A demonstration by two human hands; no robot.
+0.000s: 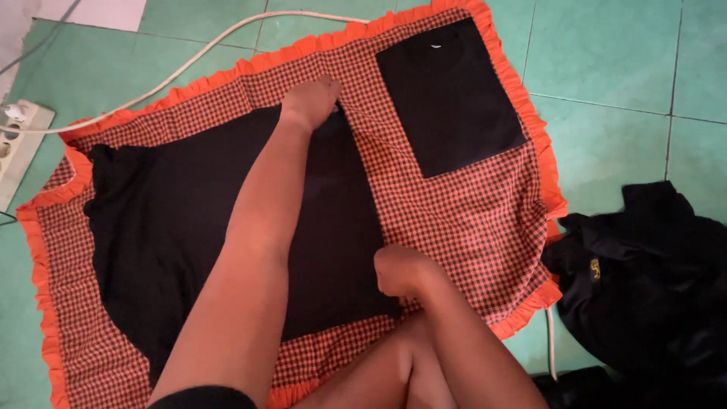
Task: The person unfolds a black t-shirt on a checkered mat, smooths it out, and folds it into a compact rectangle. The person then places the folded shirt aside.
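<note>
Here, on the green tiled floor (606,144), lies a red-and-black checked cloth with an orange ruffled border (454,220), spread flat. On its middle rests a large black fabric garment (174,227), laid out smooth, reaching from near the cloth's left edge to about its centre. The left hand (312,101) stretches far forward and presses down at the garment's far edge, fingers curled and hidden enough that I cannot tell whether it pinches the fabric. The right hand (401,270) sits at the garment's near right corner, closed into a loose fist that seems to grip the fabric's edge.

A folded black rectangular piece of cloth (450,95) lies apart near the checked cloth's far right corner. Off the cloth, on the floor to the right, a crumpled dark garment with a small yellow emblem (651,280) is heaped. A white power strip (19,144) sits at the floor's left edge, its white cable (219,49) curving past the cloth's far border.
</note>
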